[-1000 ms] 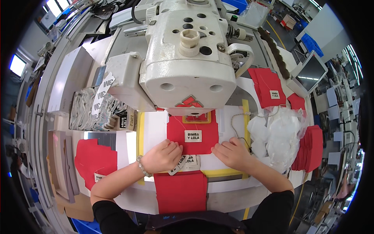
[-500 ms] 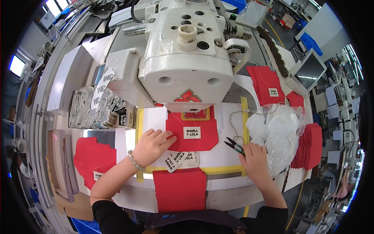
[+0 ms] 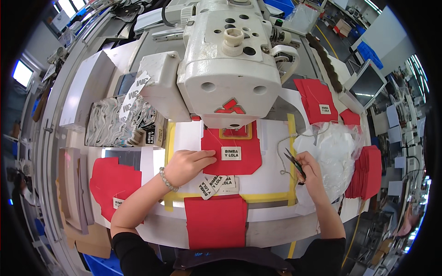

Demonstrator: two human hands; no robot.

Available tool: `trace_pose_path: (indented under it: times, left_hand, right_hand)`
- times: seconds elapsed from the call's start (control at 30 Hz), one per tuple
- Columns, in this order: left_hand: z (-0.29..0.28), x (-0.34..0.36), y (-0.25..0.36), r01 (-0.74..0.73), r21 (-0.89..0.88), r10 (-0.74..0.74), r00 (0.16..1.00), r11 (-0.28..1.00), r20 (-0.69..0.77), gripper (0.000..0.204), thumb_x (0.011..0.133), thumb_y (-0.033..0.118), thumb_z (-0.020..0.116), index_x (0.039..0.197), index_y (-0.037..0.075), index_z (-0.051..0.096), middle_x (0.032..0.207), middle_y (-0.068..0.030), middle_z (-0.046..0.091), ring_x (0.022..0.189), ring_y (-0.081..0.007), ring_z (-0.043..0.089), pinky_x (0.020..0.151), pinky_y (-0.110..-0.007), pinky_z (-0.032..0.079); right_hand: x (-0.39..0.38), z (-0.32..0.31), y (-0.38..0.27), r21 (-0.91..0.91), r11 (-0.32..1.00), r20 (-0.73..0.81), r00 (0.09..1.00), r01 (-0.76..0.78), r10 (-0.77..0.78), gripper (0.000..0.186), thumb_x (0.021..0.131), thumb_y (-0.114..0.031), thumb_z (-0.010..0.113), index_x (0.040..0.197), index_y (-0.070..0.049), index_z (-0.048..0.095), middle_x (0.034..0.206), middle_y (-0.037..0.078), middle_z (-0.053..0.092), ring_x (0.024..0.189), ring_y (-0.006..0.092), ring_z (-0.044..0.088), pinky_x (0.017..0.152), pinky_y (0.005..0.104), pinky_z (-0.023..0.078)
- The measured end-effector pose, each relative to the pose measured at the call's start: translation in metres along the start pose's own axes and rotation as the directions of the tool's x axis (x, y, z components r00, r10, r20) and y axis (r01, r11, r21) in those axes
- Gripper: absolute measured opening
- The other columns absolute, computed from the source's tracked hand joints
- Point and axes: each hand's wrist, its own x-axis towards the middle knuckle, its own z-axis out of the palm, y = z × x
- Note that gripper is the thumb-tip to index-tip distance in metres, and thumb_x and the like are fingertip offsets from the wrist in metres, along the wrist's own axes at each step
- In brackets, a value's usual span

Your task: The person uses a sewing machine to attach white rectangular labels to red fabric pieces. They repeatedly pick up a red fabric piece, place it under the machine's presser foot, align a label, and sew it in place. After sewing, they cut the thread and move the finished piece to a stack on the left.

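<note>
Presently, a red cloth piece (image 3: 252, 154) is laid flat in the middle of the tabletop (image 3: 168, 230), its far edge tucked beneath the white sewing machine (image 3: 230, 69). A white label (image 3: 231, 153) with dark lettering is set on it, and its far part is covered by a small yellow frame (image 3: 249, 131).

The cloth's left edge is touched by the fingertips of the left hand (image 3: 189, 165); that hand's fingers are held close together, but whether the edge is pinched from below cannot be told, as the thumb is hidden. A beaded bracelet (image 3: 166, 179) is worn on the left wrist.

Small scissors (image 3: 295, 164) are held in the right hand (image 3: 310, 172), well apart from the cloth on its right. The handles are clasped in that grip, and the blades are pointed far and left.

Just nearer than the cloth, loose labels (image 3: 218, 185) are fanned out, with a red stack (image 3: 215, 223) placed nearer again. More red pieces (image 3: 117, 181) are laid at the left, near a box (image 3: 159, 133) packed with labels. Beside the right hand, a clear plastic bag (image 3: 334, 156) is set down, with another red stack (image 3: 366, 172) placed farther right.
</note>
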Motion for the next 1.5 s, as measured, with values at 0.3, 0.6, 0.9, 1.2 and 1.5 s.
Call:
trace_pose_path:
  times: [0.3, 0.6, 0.9, 1.2, 1.5]
  left_hand:
    - [-0.01, -0.003, 0.01, -0.079, -0.133, 0.064, 0.991, 0.988, -0.12, 0.022, 0.071, 0.003, 0.069, 0.093, 0.003, 0.069, 0.096, -0.0082, 0.072, 0.073, -0.0202, 0.07, 0.06, -0.03, 0.056]
    - [-0.026, -0.051, 0.047, -0.237, 0.205, 0.26, 0.961, 0.95, -0.094, 0.031, 0.067, 0.006, 0.064, 0.096, -0.003, 0.07, 0.089, -0.0108, 0.071, 0.06, -0.0144, 0.062, 0.051, -0.026, 0.049]
    - [-0.039, -0.077, 0.072, -0.25, 0.293, 0.276, 0.96, 0.923, -0.05, 0.029, 0.067, 0.005, 0.064, 0.095, -0.004, 0.069, 0.089, -0.0148, 0.071, 0.056, -0.0102, 0.058, 0.05, -0.023, 0.044]
    - [-0.044, -0.084, 0.075, -0.209, 0.3, 0.236, 0.97, 0.931, -0.056, 0.028, 0.071, 0.006, 0.063, 0.097, -0.005, 0.069, 0.091, -0.0159, 0.071, 0.057, -0.012, 0.06, 0.053, -0.023, 0.048]
    - [-0.046, -0.083, 0.076, -0.217, 0.315, 0.244, 0.968, 0.924, -0.05, 0.026, 0.073, 0.005, 0.063, 0.097, -0.005, 0.069, 0.091, -0.0156, 0.071, 0.056, -0.012, 0.059, 0.052, -0.024, 0.047]
  right_hand:
    - [0.024, 0.044, -0.036, -0.617, 0.654, 0.151, 0.882, 0.438, -0.447, 0.026, 0.092, -0.02, 0.064, 0.116, -0.01, 0.059, 0.073, 0.005, 0.054, 0.054, 0.0157, 0.049, 0.051, 0.0282, 0.04]
    - [0.052, 0.079, -0.043, -0.821, -0.096, 0.495, 0.618, 0.563, -0.61, 0.04, 0.074, -0.032, 0.078, 0.107, -0.013, 0.067, 0.072, 0.002, 0.048, 0.053, 0.0162, 0.049, 0.05, 0.0296, 0.041]
    - [0.077, 0.115, -0.029, -0.684, -0.332, 0.69, 0.427, 0.649, -0.585, 0.037, 0.076, -0.028, 0.076, 0.104, -0.007, 0.065, 0.073, 0.0, 0.05, 0.054, 0.0131, 0.053, 0.052, 0.0272, 0.043]
    - [0.084, 0.118, -0.034, -0.659, -0.303, 0.712, 0.441, 0.689, -0.546, 0.037, 0.075, -0.028, 0.076, 0.1, -0.004, 0.064, 0.078, 0.0, 0.054, 0.059, 0.0136, 0.057, 0.054, 0.0279, 0.045]
    - [0.085, 0.122, -0.032, -0.611, -0.343, 0.762, 0.413, 0.713, -0.499, 0.032, 0.075, -0.026, 0.075, 0.094, -0.004, 0.062, 0.077, 0.001, 0.054, 0.064, 0.0142, 0.06, 0.056, 0.0309, 0.047]
